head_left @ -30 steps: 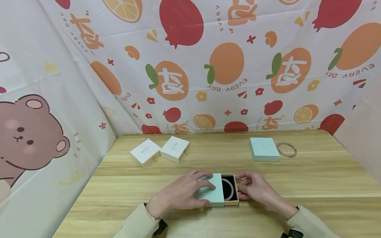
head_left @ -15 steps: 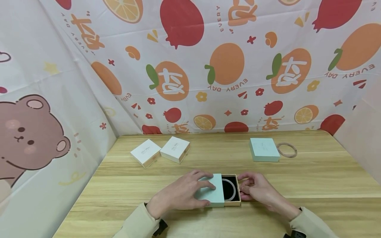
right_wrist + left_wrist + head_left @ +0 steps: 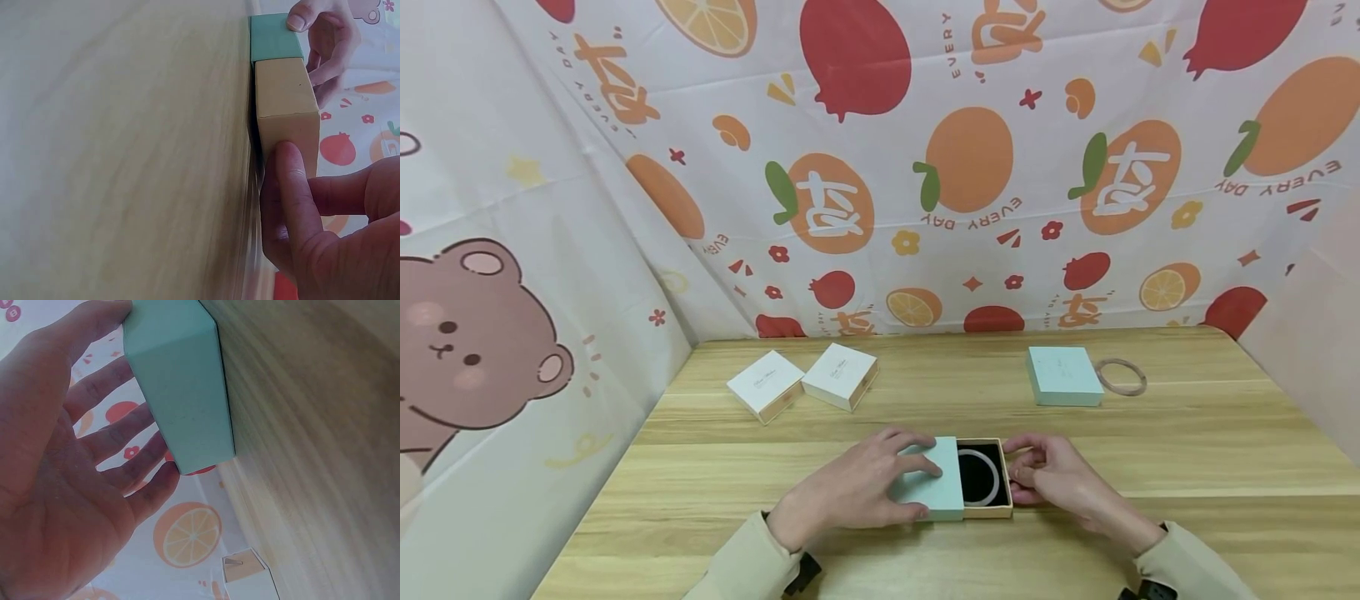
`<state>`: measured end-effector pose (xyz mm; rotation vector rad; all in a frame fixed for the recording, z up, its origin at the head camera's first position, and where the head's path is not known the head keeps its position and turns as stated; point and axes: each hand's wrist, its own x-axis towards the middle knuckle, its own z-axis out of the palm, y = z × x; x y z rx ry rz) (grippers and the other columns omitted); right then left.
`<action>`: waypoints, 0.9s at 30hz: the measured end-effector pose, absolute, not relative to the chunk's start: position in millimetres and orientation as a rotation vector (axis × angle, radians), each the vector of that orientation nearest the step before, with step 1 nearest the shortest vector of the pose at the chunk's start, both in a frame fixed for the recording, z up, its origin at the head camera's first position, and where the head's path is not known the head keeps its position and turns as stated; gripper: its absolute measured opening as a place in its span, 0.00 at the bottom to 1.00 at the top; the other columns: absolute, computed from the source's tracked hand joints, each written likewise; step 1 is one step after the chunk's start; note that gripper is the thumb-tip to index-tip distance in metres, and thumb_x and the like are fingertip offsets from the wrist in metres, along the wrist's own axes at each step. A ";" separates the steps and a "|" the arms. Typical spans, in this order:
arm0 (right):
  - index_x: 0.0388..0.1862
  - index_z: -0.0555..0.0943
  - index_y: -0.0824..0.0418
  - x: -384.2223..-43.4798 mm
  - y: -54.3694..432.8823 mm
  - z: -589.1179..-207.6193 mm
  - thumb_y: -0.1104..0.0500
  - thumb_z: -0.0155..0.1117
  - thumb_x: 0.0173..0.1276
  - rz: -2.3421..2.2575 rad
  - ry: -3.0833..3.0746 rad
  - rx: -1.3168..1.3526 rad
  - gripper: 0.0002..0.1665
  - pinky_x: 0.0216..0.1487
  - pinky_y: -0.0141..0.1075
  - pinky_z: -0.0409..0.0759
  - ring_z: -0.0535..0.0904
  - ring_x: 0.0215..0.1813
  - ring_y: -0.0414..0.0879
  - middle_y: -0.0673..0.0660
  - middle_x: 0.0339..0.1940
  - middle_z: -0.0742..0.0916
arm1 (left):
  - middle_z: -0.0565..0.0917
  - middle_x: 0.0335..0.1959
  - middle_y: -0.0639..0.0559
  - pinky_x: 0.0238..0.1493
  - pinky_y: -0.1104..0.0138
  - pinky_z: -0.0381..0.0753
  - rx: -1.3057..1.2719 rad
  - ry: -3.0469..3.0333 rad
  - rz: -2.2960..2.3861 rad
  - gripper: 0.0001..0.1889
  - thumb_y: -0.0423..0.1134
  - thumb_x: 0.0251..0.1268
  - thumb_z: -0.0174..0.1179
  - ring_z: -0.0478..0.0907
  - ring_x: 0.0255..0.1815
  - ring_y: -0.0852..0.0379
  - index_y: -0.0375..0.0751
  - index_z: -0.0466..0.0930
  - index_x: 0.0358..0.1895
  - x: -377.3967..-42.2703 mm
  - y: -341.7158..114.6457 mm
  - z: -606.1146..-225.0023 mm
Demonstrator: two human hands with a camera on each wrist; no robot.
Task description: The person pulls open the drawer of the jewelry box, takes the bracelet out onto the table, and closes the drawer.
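A mint-green drawer box (image 3: 936, 492) lies near the front of the table, its tan-edged inner drawer (image 3: 988, 513) pulled partway out to the right. On the drawer's black lining sits a pale grey bangle (image 3: 996, 479), its left part hidden under the cover. My left hand (image 3: 865, 483) grips the cover from above, thumb at the near edge and spread fingers across the top. With my right hand (image 3: 1052, 473) I hold the drawer's right end; in the right wrist view the thumb (image 3: 290, 165) presses its end face, and the other fingertips are partly hidden.
Two white boxes, one on the left (image 3: 766, 383) and one beside it (image 3: 841, 375), stand at the back left. Toward the back right are another mint-green box (image 3: 1064, 375) and a pinkish bangle (image 3: 1142, 383). A fruit-print cloth (image 3: 970, 275) hangs behind the table.
My right hand has moved slightly right, drawing the drawer further out, so more of the bangle and black lining shows. The left hand and the cover have stayed in place.
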<state>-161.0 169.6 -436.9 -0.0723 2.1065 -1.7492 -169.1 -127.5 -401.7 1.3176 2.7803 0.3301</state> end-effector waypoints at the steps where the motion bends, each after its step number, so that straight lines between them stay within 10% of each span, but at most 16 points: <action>1: 0.62 0.71 0.76 -161.2 169.7 -436.9 0.73 0.56 0.72 -1.747 2.106 -0.071 0.21 0.40 0.37 0.89 0.84 0.38 0.46 0.60 0.39 0.84 | 0.74 0.73 0.53 0.73 0.55 0.73 1.317 2.780 0.330 0.21 0.57 0.65 0.66 0.71 0.74 0.50 0.59 0.84 0.60 -169.1 -127.5 -401.6; 27: 0.63 0.71 0.75 -162.3 173.4 -438.8 0.72 0.54 0.73 -1.729 2.118 -0.080 0.20 0.41 0.37 0.89 0.83 0.38 0.46 0.59 0.38 0.83 | 0.74 0.72 0.54 0.73 0.52 0.72 1.274 2.770 0.256 0.21 0.58 0.65 0.66 0.71 0.73 0.48 0.62 0.82 0.60 -168.9 -124.4 -396.1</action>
